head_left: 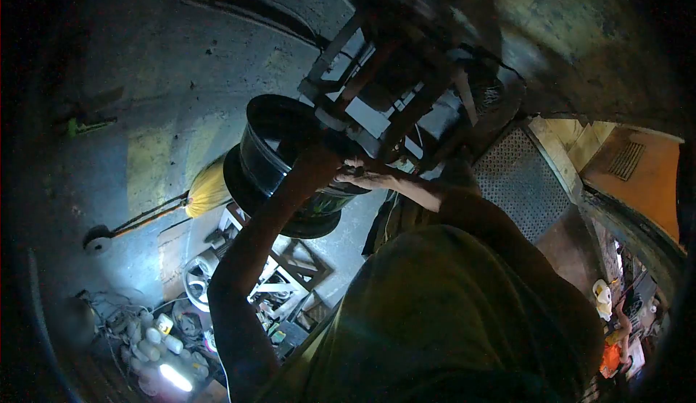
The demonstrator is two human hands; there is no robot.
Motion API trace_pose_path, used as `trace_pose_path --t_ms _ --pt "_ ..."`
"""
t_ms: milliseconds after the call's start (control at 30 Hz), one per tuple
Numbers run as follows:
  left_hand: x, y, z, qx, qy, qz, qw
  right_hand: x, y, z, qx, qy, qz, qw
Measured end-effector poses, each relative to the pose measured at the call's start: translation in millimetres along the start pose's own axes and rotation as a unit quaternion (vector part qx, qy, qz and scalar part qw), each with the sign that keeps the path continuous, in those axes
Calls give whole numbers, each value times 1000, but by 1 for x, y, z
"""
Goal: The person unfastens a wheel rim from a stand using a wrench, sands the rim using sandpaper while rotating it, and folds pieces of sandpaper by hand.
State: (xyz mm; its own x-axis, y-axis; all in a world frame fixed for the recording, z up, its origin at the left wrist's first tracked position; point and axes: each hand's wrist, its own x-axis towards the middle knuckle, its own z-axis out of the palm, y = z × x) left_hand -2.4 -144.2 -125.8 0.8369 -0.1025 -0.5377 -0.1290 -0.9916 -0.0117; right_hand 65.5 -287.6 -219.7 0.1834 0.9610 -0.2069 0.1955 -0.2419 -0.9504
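Observation:
A dark, glossy wheel rim (pixel 262 155) stands in front of me, tilted, with its open barrel facing up. My left hand (pixel 319 165) lies over the near side of the rim, in deep shadow, so its fingers are hard to make out. Close against it, my right hand (pixel 355 174) has its fingers curled together at the rim's edge. Whatever sits between those fingers is too small and dark to name. Just beyond the rim is a dark metal frame (pixel 406 117) of bars, partly lost in shadow.
A yellow broom (pixel 207 188) lies on the floor to the left. Lower left are several bottles (pixel 164 335) and a bright lamp (pixel 176 377). A patterned metal plate (pixel 522 178) and an orange panel (pixel 631 162) are at right. Another person (pixel 615 352) appears at far lower right.

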Motion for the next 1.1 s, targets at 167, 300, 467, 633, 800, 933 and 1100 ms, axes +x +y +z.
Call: trace_pose_path --t_ms 167,300,467,633,800,933,1100 --pt "-2 -2 2 14 -31 -22 999 28 60 53 132 -6 -30 991" --pt "-4 -7 15 4 2 -29 1000 67 113 104 275 -11 -40 961" --pt "-4 0 -3 53 7 -42 998 13 6 13 9 58 -101 993" --pt "-7 -8 25 82 95 -44 991 42 49 50 -5 70 -47 996" --pt "-17 -23 44 51 9 -57 997 74 65 60 -17 -80 -155 985" --pt "-19 -13 28 -50 171 -88 980 83 57 44 31 -49 -101 993" --pt "-5 11 10 -22 266 -48 963 87 42 44 28 -26 -83 996"
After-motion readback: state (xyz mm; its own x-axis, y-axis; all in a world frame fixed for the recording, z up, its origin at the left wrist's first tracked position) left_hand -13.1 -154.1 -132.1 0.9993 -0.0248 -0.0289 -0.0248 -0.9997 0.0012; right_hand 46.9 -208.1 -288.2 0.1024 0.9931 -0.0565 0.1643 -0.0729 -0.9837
